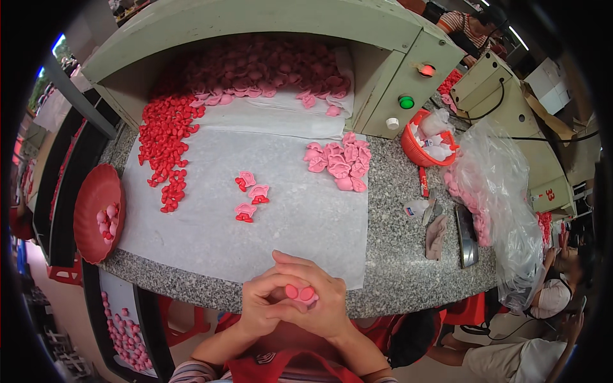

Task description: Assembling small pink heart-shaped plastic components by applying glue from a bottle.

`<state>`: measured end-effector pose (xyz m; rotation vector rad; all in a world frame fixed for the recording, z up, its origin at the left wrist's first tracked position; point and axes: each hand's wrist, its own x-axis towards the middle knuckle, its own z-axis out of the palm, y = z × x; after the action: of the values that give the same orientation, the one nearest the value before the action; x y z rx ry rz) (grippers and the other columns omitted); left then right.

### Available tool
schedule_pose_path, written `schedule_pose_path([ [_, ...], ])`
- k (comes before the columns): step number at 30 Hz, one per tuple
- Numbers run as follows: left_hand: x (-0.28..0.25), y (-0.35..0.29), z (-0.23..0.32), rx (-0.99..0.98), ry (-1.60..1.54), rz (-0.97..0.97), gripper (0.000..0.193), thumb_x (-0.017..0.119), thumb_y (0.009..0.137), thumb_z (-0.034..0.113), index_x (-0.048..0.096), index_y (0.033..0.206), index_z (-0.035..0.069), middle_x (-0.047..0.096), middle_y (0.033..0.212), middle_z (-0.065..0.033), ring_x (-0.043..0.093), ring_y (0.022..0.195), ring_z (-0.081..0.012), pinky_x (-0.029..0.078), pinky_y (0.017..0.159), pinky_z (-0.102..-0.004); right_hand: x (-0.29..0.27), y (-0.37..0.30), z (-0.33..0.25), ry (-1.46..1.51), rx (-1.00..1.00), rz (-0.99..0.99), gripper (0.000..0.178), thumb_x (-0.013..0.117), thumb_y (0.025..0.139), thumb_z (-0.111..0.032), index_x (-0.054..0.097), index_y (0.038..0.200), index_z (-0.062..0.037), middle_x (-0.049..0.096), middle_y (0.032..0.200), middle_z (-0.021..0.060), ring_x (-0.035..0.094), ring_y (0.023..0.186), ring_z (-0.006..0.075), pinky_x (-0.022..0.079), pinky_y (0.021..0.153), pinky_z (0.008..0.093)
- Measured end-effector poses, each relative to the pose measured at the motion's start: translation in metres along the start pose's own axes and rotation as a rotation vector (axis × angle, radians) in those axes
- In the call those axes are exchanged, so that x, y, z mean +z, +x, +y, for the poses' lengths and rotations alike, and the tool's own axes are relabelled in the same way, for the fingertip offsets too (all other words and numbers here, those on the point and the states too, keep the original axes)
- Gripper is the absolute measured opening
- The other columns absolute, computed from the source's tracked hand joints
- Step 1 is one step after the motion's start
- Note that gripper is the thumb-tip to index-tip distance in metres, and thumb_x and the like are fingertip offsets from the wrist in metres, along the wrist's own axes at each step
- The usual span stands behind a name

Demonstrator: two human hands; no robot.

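Note:
My left hand (260, 305) and my right hand (331, 307) are pressed together at the table's near edge. Between them they grip a small pink moulded piece with two red rounded parts (301, 293); the fingers hide some of it. Ahead on the white sheet (191, 239) lie three pink pieces, one of them a pink piece (258, 191), each with red parts at its lower side. A heap of small red parts (167, 137) spreads on the left of the sheet. To the right sits a cluster of loose pink pieces (338, 161).
A pale green machine (383, 96) with a wide opening stands behind, heaped with pink pieces (255, 67). At left is a red bowl (86, 220). A red basket (418, 153), a phone (467, 236), a cloth (436, 237) and a clear plastic bag (511, 210) occupy the right.

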<state>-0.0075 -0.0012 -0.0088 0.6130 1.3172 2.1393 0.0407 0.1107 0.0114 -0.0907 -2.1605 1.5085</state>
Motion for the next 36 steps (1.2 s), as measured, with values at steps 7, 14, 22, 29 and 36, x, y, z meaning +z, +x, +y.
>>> schedule_pose_path([
  [7,0.011,0.001,0.018,0.152,0.424,-0.036,0.026,0.073,0.06,-0.003,0.064,0.084,0.0,0.061,0.085,-0.0081,0.058,0.074,-0.0152,0.046,0.063,-0.0244,-0.002,-0.003,0.016,0.187,-0.141,-0.002,0.054,0.073,0.066,-0.041,0.06,0.097,0.0018,0.062,0.103,0.018,0.064,0.087,0.0265,0.054,0.069,0.0303],
  [14,0.012,0.001,0.017,0.162,0.413,-0.023,0.029,0.074,0.059,-0.002,0.065,0.086,0.001,0.062,0.085,-0.0074,0.058,0.076,-0.016,0.045,0.064,-0.0255,0.002,-0.007,0.02,0.247,-0.128,-0.001,0.071,0.063,0.065,-0.06,0.059,0.096,0.004,0.061,0.102,0.0202,0.064,0.086,0.0296,0.054,0.07,0.034],
  [22,0.013,0.002,0.013,0.175,0.437,-0.025,0.027,0.073,0.06,-0.002,0.065,0.085,0.001,0.062,0.085,-0.0081,0.059,0.078,-0.0173,0.047,0.066,-0.0267,0.001,-0.01,0.022,0.287,-0.087,0.004,0.074,0.063,0.063,-0.06,0.058,0.097,0.0062,0.06,0.103,0.0215,0.063,0.087,0.0317,0.054,0.072,0.0372],
  [29,0.013,0.001,0.016,0.172,0.439,-0.024,0.026,0.073,0.06,-0.003,0.065,0.085,0.001,0.062,0.085,-0.0077,0.06,0.078,-0.0176,0.047,0.067,-0.027,0.001,-0.01,0.021,0.285,-0.098,-0.008,0.075,0.062,0.064,-0.061,0.057,0.098,0.0055,0.06,0.103,0.0219,0.063,0.087,0.032,0.054,0.071,0.0373],
  [36,0.012,0.001,0.014,0.17,0.431,-0.027,0.026,0.073,0.06,-0.003,0.064,0.084,0.001,0.063,0.084,-0.0074,0.06,0.078,-0.0179,0.047,0.067,-0.027,0.001,-0.009,0.02,0.268,-0.102,-0.002,0.074,0.061,0.065,-0.061,0.058,0.098,0.0057,0.06,0.103,0.0216,0.063,0.087,0.0318,0.054,0.071,0.0371],
])
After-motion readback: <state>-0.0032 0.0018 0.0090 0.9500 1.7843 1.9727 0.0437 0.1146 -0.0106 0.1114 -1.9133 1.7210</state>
